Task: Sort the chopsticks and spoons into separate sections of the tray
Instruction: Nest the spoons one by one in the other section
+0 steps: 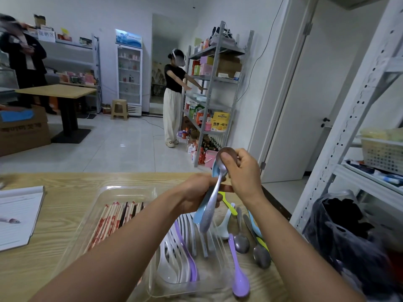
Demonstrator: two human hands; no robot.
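My left hand and right hand together grip a metal spoon and a blue plastic spoon above the clear plastic tray, whose left section holds red-printed wooden chopsticks, lettering illegible.

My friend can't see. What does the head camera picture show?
Two hands, the left hand and right hand, hold a metal spoon and a blue spoon above a clear tray with chopsticks left, spoons right.
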